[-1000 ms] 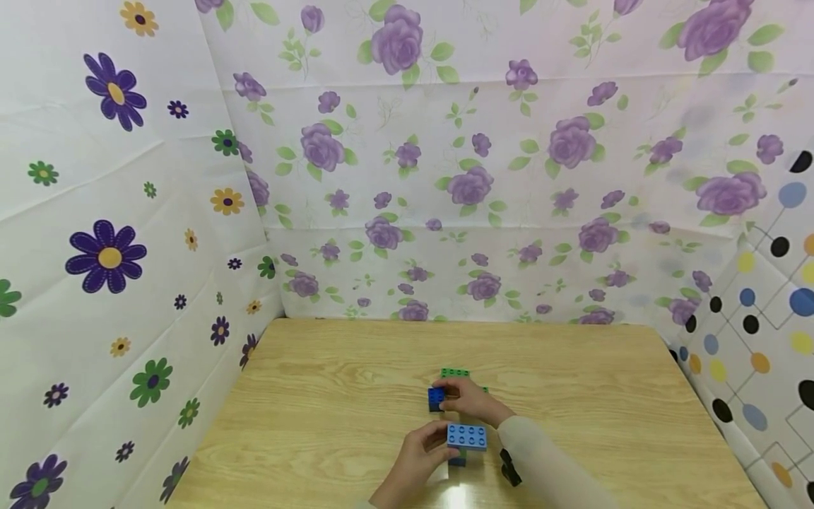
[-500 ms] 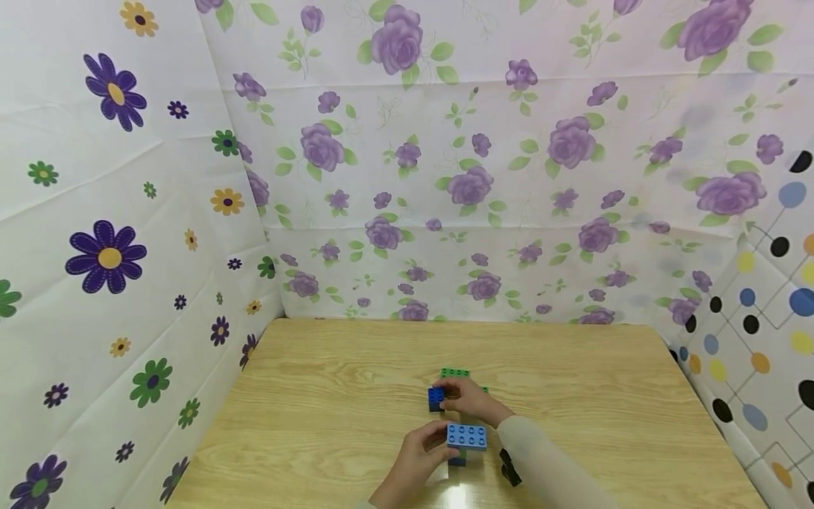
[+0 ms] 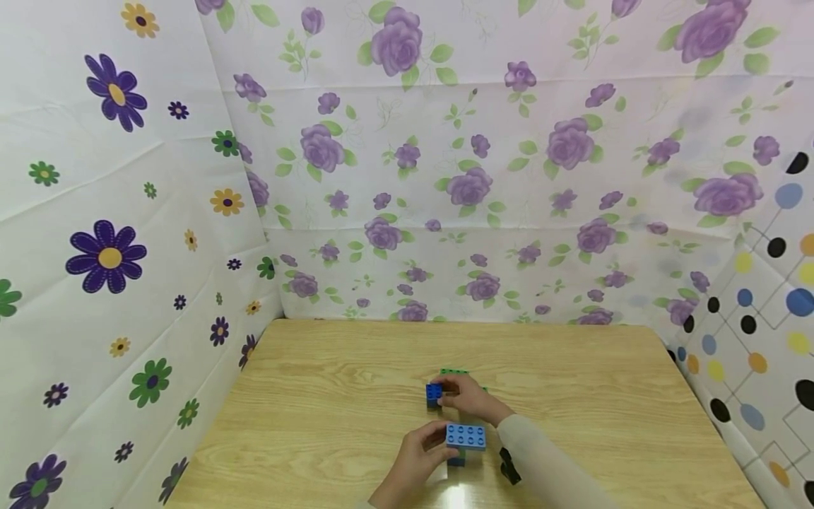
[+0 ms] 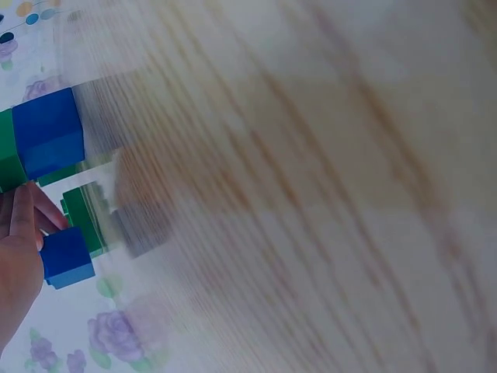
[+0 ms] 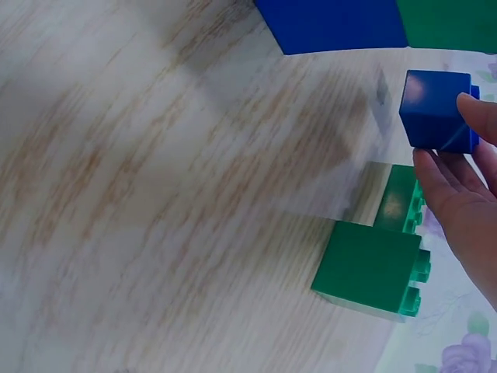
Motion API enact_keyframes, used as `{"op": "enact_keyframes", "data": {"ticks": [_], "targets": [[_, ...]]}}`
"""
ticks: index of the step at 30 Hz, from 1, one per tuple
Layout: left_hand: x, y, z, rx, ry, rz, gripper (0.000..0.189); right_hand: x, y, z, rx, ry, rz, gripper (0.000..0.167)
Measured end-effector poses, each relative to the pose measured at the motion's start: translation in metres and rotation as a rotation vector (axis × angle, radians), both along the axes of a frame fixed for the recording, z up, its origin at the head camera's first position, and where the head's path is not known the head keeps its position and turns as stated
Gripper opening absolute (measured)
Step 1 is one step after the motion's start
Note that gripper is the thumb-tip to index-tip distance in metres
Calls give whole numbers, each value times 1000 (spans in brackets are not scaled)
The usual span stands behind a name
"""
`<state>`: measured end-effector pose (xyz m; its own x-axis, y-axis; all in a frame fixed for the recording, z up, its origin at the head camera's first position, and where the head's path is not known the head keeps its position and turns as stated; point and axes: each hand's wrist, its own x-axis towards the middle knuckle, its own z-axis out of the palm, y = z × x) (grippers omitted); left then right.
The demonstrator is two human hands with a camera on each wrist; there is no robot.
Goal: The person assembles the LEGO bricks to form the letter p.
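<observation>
My right hand (image 3: 469, 397) pinches a small dark blue brick (image 3: 434, 394) between thumb and fingers; in the right wrist view this small brick (image 5: 436, 113) appears square, with studs facing the hand. My left hand (image 3: 416, 456) grips the left end of a brick stack near the table's front. On top of the stack is a light blue brick (image 3: 466, 436) with two rows of studs. Green and blue bricks show under it, seen in the left wrist view as a blue brick (image 4: 50, 132) beside a green brick (image 4: 9, 151). My left fingertips are right at this stack.
Green bricks (image 3: 454, 372) stand behind my right hand, partly hidden by it; the right wrist view shows a larger green brick (image 5: 369, 268) next to another. A black object (image 3: 509, 466) lies against the right sleeve. Patterned cloth (image 3: 470, 177) surrounds the wooden table (image 3: 318, 396).
The small dark blue brick in my right hand has shifted slightly toward the back of the table. My left hand stays on the stack.
</observation>
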<state>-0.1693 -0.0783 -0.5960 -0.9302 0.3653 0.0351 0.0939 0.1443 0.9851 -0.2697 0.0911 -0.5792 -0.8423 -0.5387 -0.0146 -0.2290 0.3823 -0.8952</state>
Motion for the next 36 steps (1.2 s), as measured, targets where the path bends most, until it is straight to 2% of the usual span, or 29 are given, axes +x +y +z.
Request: {"op": "enact_keyframes", "data": {"ticks": [6,9,13,16,25,36], "targets": [[1,1,2,12,8,-9,39,1,3,8,-3,-13,0,37],[0,1,1,21,8,-11,39,7,5,20,-19,4,9,37],[1,1,1,22,21,-11,38,9,9,26,-24,37,15,37],[1,1,1,21,32,-9,39,5,14,20,-15,58,21,37],[1,0,-2,1,41,2,42,3,29,24,10,84,31,41],[0,1,-2,-21,22,6,43,15,44,38,-37,86,78,42]]}}
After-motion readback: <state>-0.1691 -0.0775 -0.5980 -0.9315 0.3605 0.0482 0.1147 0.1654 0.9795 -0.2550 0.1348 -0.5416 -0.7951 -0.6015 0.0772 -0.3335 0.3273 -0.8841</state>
